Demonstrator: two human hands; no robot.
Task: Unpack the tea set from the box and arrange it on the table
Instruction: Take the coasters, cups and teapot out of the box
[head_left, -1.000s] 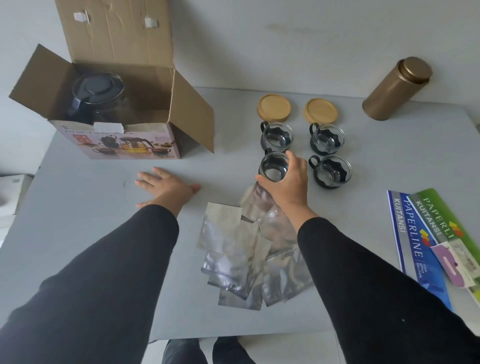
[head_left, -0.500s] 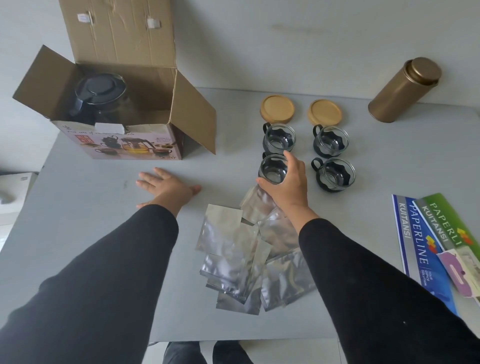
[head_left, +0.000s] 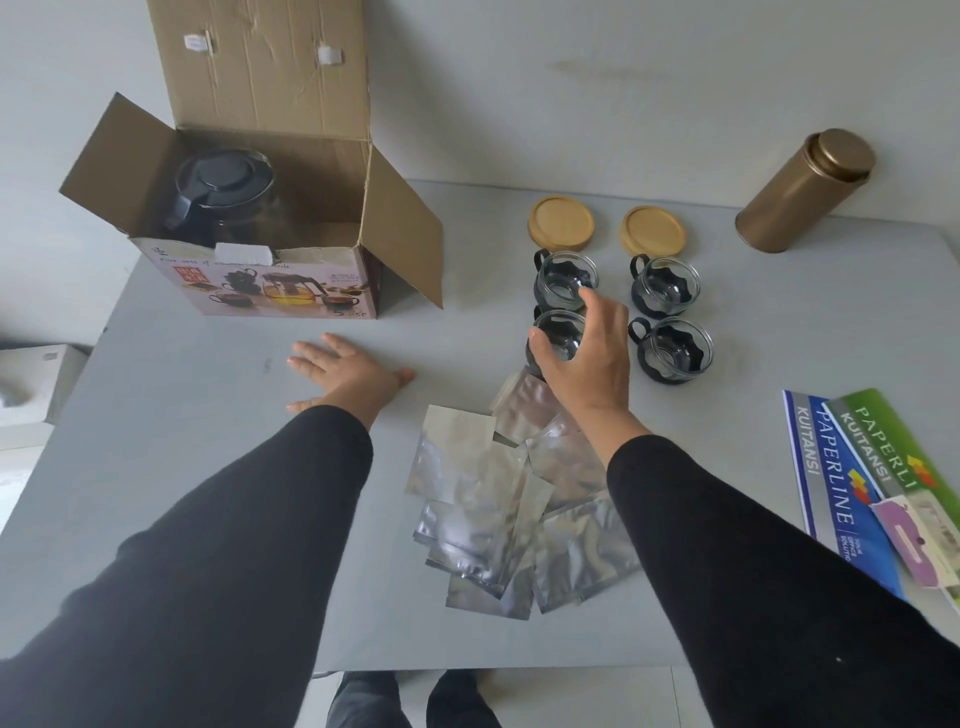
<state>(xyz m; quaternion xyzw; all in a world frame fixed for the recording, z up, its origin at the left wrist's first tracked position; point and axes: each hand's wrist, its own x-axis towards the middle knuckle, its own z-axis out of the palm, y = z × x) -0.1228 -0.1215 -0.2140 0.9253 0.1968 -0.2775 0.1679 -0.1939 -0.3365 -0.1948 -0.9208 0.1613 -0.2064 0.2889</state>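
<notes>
An open cardboard box (head_left: 270, 283) stands at the table's back left, with a black-lidded glass teapot (head_left: 223, 192) inside it. Three glass cups in black holders stand on the table: far left (head_left: 563, 275), far right (head_left: 667, 286) and near right (head_left: 675, 353). My right hand (head_left: 592, 364) grips another glass cup (head_left: 558, 338) at the near left of that group, thumb on its left rim and fingers over its right side. My left hand (head_left: 348, 374) rests flat on the table in front of the box. Two round wooden lids (head_left: 561, 221) (head_left: 653, 231) lie behind the cups.
Several silver foil pouches (head_left: 483, 493) lie in a loose pile just in front of the cups. A gold canister (head_left: 805, 192) leans at the back right. Blue and green receipt books (head_left: 857, 467) lie at the right edge. The table (head_left: 156, 467) ends at a wall behind.
My right hand's fingers have stretched up over the cup and its thumb has shifted onto the rim. The left hand and the other cups have stayed put.
</notes>
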